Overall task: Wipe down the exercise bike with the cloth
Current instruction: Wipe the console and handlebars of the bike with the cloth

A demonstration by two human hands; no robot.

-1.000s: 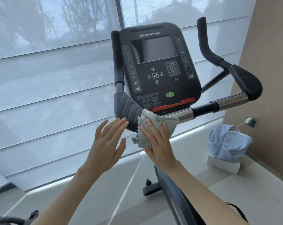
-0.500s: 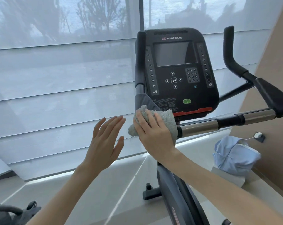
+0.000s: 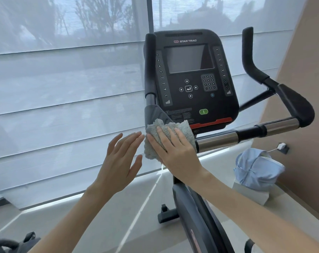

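Head view: we look forward and down at the front end of the exercise bike (image 3: 193, 209), which fills the middle of the frame.
Cloth: a grey, fluffy cloth (image 3: 184, 130) is bunched over the left end of the handlebar (image 3: 219, 138), just below the lower left corner of the console (image 3: 191, 79).
Right hand: our right hand (image 3: 177, 152) lies flat on the cloth, fingers (image 3: 164, 136) straight and slightly spread, pressing it against the bike. The thumb is hidden from us.
Left hand: our left hand (image 3: 120, 161) hangs in the air left of the cloth, its back toward us, fingers straight, thumb out, holding nothing. Its fingertips are just beside the cloth's left edge, and we cannot tell whether they touch.
Handlebar: a chrome and black bar runs right from under the cloth to a black pad.
Console: black, marked STAR TRAC, with a dark screen, a keypad, a green button and a red strip along its lower edge.
Surroundings: pale blinds (image 3: 63, 106) cover the window behind. A light blue fabric bundle (image 3: 255, 170) sits on a white box (image 3: 250, 195) on the floor (image 3: 100, 225), right of the bike.
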